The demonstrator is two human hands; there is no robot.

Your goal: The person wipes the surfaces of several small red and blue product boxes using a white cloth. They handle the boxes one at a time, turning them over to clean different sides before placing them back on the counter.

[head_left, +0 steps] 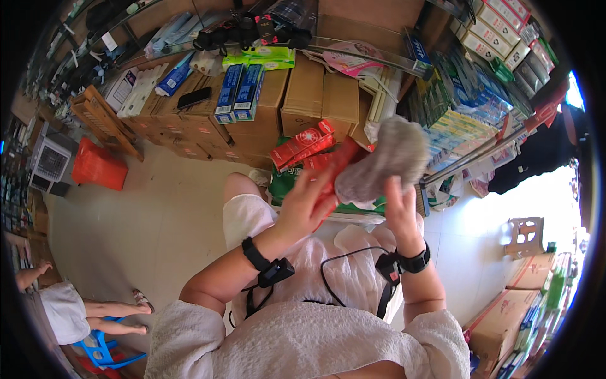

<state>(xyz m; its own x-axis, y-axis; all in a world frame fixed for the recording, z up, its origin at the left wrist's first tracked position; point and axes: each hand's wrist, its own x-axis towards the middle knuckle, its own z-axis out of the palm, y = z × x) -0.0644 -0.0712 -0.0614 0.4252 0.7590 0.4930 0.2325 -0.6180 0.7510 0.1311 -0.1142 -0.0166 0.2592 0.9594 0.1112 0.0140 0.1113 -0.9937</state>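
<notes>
A grey cloth [386, 158], blurred by motion, is in my right hand [403, 208], whose fingertips press into its lower right side. Its folds cover part of what lies behind. My left hand [303, 203] is around a red packet [327, 211], mostly hidden by the fingers and the cloth; its exact shape cannot be told. Just beyond the left hand, red printed boxes [305, 144] lie on a green printed package [282, 182] in front of my knees. Each wrist wears a black strap with a small device and a cable.
Cardboard cartons [258, 137] line the far side, bearing blue boxes [236, 94] and a black phone [194, 97]. Stacked packaged goods [468, 113] stand to the right. A red bag [99, 163] is on the floor at left. Another person's legs [111, 317] show at lower left beside a blue stool [102, 348].
</notes>
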